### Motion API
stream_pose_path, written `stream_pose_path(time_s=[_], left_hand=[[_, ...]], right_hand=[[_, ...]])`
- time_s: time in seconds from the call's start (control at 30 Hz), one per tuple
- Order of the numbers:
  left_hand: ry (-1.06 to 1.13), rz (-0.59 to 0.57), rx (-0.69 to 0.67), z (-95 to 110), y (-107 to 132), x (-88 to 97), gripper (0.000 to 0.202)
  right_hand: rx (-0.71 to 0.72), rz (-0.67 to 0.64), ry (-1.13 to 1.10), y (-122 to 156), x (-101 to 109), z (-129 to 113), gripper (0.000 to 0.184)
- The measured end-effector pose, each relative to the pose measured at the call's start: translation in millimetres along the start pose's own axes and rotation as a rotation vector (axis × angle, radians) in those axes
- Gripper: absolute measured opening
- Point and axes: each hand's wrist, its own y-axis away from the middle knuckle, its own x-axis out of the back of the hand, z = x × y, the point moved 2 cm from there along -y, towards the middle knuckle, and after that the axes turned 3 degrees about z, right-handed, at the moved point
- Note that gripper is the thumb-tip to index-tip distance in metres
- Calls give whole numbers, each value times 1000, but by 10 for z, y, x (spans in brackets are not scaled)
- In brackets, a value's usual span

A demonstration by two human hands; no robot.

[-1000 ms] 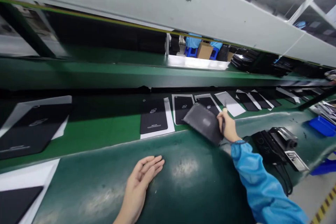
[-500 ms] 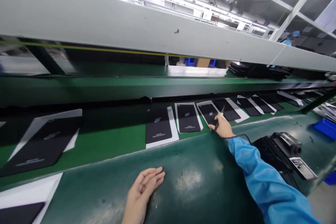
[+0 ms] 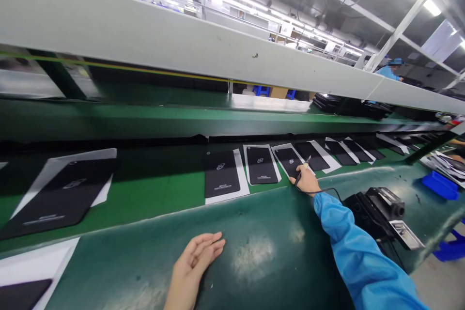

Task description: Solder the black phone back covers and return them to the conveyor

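Note:
My left hand (image 3: pixel 194 259) lies palm up on the dark green bench (image 3: pixel 261 252), fingers loosely stretched out, holding nothing. My right hand (image 3: pixel 307 180), in a blue sleeve, is closed around a thin pen-like tool (image 3: pixel 302 168) with a black cord. It rests at the belt's near edge, beside a black panel (image 3: pixel 288 160) lying on white backing. More black panels (image 3: pixel 222 174) lie in a row on the green conveyor belt (image 3: pixel 152 189).
A black machine (image 3: pixel 381 210) with a metal tray sits on the bench to the right. Blue bins (image 3: pixel 441 185) stand at the far right. A large black panel (image 3: pixel 61 196) lies on the belt at left. A grey shelf (image 3: pixel 181 48) overhangs. A person in blue stands far right.
A second ago my right hand held a dark panel lifted above the belt; now the panel lies on the belt and the hand holds only the tool. My left hand stayed still.

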Motion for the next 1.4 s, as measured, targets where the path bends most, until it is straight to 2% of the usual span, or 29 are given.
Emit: stream_pose_path(time_s=[0.13, 0.4, 0.5, 0.6, 0.67, 0.73, 0.83, 0.9, 0.97, 1.03, 1.1, 1.17, 1.3, 1.4], left_hand=[[-1, -6, 15, -3, -7, 6, 49], [11, -2, 24, 3, -1, -20, 49], [34, 26, 11, 5, 23, -43, 46], [83, 69, -25, 13, 58, -61, 41], [117, 73, -55, 25, 82, -66, 39], [131, 72, -103, 40, 101, -57, 38], [120, 87, -157, 39, 117, -26, 42], [120, 49, -115, 10, 117, -19, 43], [134, -4, -61, -23, 112, -25, 39], [149, -22, -38, -40, 105, -32, 33], [157, -11, -37, -43, 98, -38, 29], [164, -6, -38, -42, 95, -45, 28], [182, 5, -28, -52, 96, -49, 30], [191, 13, -18, -69, 97, -48, 30]], right_hand=[[-8, 87, -33, -92, 157, 80, 27], [68, 358, -85, -228, 566, 201, 45], [96, 478, -134, -180, 785, 95, 37], [164, 528, -227, 53, 950, -213, 26], [245, 468, -311, 313, 976, -508, 18], [342, 339, -410, 610, 926, -820, 12], [494, 89, -594, 988, 760, -1222, 12], [585, -8, -687, 1128, 649, -1407, 14], [666, -6, -706, 1178, 588, -1525, 16], [706, 73, -672, 1185, 608, -1595, 21], [680, 157, -667, 1212, 699, -1645, 26], [632, 137, -755, 1298, 808, -1703, 32], [436, -146, -1039, 1569, 895, -1813, 37], [303, -247, -1184, 1706, 874, -1847, 30]])
